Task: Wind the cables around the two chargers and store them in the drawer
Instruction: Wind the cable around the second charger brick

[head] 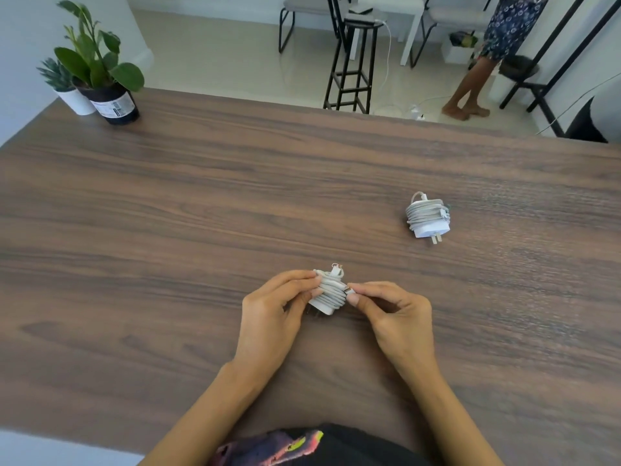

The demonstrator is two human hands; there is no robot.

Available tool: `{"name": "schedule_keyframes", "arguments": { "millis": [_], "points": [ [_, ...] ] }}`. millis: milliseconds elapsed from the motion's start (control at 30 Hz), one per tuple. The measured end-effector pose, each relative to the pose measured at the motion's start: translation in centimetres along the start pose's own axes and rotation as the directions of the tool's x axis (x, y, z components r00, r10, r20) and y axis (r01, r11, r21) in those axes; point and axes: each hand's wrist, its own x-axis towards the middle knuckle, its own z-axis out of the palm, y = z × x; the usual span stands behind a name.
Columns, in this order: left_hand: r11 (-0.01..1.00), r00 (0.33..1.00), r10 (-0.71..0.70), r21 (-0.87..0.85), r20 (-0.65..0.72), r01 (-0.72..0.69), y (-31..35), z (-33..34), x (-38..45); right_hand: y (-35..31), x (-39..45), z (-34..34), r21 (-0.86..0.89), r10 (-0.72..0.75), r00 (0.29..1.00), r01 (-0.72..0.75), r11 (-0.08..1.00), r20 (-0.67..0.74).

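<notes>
A white charger [329, 292] with its cable coiled tightly round it is held just above the wooden table [201, 196], near the front middle. My left hand [272, 314] grips its left side with curled fingers. My right hand [393, 314] pinches the cable's end plug against the coil on the right side. A second white charger [427, 215], fully wound, lies alone on the table to the right and farther back, prongs toward me. No drawer is in view.
Two potted plants [97, 72] stand at the table's far left corner. Beyond the far edge are black stools [353, 62], chairs, floor cables and a standing person's legs [470, 92].
</notes>
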Motion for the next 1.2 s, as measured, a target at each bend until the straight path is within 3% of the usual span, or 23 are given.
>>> {"name": "schedule_keyframes", "arguments": {
  "millis": [467,767,1000,1200],
  "points": [
    [0.97,0.974,0.215,0.101,0.078,-0.222,-0.6,0.9,1.2,-0.3,0.8,-0.1,0.032,-0.009,0.994,0.012,0.999,-0.108],
    [0.876,0.913,0.398,0.257,0.092,-0.407,-0.8,3.2,4.8,0.0,3.7,-0.1,0.086,0.024,0.98,-0.006,0.996,-0.198],
    [0.88,0.914,0.396,0.249,0.085,-0.404,-0.9,4.0,6.6,0.0,4.8,-0.2,0.196,0.112,0.979,-0.077,0.978,-0.173],
    [0.947,0.973,0.216,0.225,0.079,-0.228,0.3,4.0,5.2,-0.5,4.5,-0.9,0.127,0.033,0.986,-0.012,0.992,-0.163]
  ]
}}
